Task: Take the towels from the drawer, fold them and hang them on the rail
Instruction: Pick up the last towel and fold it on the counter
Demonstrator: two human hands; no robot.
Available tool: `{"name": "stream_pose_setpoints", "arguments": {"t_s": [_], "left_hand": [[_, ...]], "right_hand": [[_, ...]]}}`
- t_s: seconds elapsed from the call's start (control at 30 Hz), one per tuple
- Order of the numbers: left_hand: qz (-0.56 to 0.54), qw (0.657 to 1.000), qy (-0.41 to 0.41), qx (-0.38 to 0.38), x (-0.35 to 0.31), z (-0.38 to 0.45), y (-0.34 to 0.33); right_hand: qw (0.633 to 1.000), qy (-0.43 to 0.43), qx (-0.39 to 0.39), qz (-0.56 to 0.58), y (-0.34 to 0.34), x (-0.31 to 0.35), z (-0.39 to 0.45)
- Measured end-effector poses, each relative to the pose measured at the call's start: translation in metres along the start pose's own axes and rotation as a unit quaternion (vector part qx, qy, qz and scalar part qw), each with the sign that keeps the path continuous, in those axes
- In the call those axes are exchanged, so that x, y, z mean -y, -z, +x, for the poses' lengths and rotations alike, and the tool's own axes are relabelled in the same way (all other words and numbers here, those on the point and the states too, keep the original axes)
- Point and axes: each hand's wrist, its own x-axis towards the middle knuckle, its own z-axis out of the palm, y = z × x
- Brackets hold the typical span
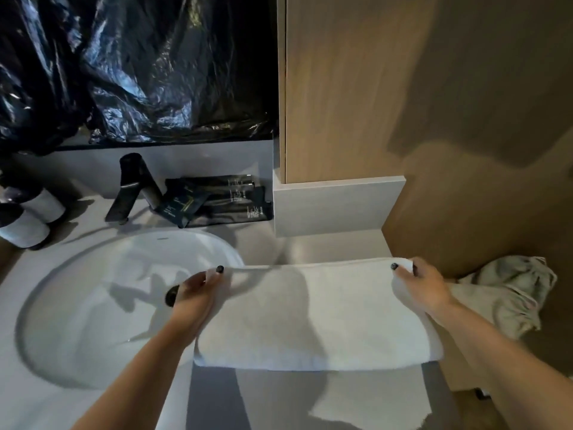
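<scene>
Here, white towel (313, 315) is being held stretched between both hands over counter edge, beside sink (102, 293). Far corners are being pinched by left hand (193, 293) and right hand (423, 285), likely for squaring fold. Rail not seen.

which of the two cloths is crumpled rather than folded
The grey cloth at the far right, bunched up beside the counter. The white towel lies flat and folded, its far corners pinched by both hands.
</scene>
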Motion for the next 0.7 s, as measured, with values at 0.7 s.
{"name": "stream_pose_setpoints", "arguments": {"t_s": [0.7], "left_hand": [[0.058,0.994,0.005,-0.09,0.013,0.033,-0.026]], "right_hand": [[0.987,0.016,-0.117,-0.113,-0.037,0.002,-0.002]]}}
